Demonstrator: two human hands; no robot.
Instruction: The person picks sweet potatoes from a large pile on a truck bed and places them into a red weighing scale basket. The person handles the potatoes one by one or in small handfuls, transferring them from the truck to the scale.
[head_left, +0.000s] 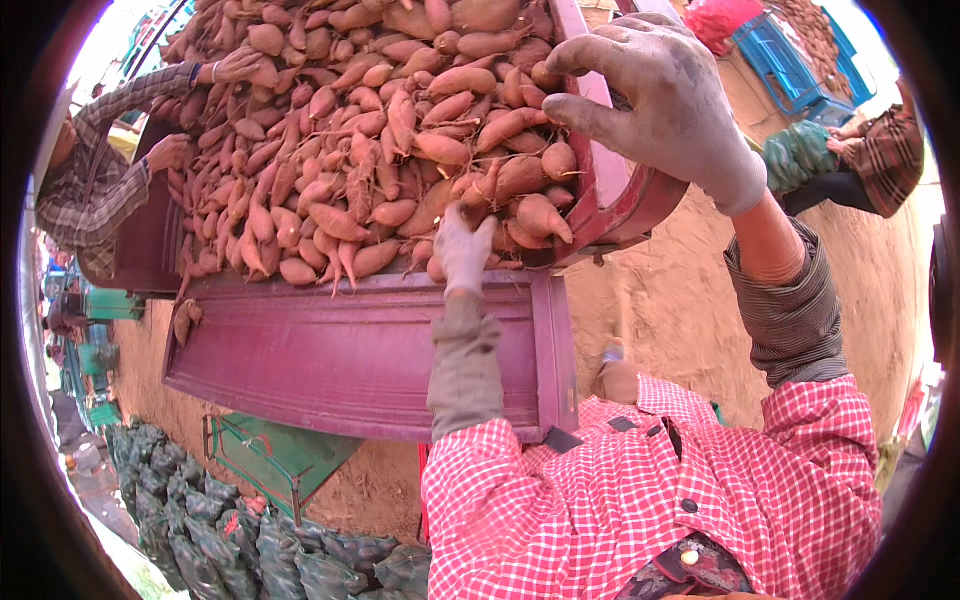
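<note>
A large heap of sweet potatoes (360, 150) fills the bed of a dark red cargo vehicle. My left hand (463, 247), in a pale glove and slightly blurred, reaches into the lower edge of the heap with its fingers around or against a sweet potato; its grip is partly hidden. My right hand (652, 105), in a grey, dirt-stained glove, is raised over the right side wall (600, 150) of the bed. Its thumb and fingers are apart, with nothing seen between them. Below the heap, the lowered tailgate (345, 352) extends under my left forearm.
At the left, another person (97, 172) has both hands on the heap. Filled dark green net sacks (225, 525) stand below a green-sided frame (277, 450). A person (885, 157) with a green net sack (799, 154) and a blue crate (795, 67) are upper right.
</note>
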